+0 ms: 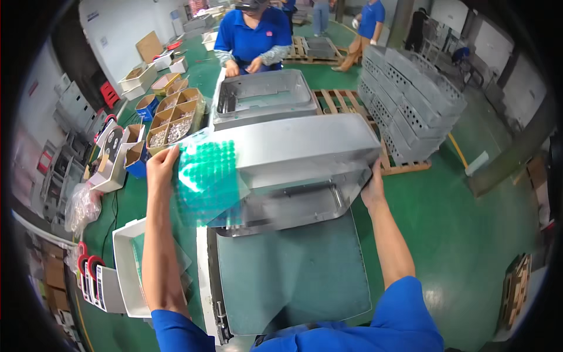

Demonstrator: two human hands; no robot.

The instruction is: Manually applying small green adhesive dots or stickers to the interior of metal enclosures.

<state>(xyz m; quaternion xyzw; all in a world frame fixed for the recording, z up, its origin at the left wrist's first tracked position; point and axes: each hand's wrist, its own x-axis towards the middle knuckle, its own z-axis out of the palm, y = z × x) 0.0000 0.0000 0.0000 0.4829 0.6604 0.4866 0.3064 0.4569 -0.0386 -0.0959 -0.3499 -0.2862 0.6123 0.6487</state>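
My left hand (162, 169) grips the left end of a grey sheet-metal housing (299, 155), together with a clear sheet of round green stickers (208, 176) pressed against that end. At the housing's lower right corner my right hand (372, 189) holds the edge. The housing hangs tilted above a green-padded work surface (293, 276). Behind it lies a second grey metal tray-like housing (264, 97), where a person in a blue shirt (253, 35) stands with both hands at its far edge.
Cardboard bins of small screws and parts (173, 117) sit at the left. A white tray (126, 270) with sheets is by my left elbow. Stacked perforated grey panels (410, 97) rest on a wooden pallet (352, 105) at the right. Other people stand far back.
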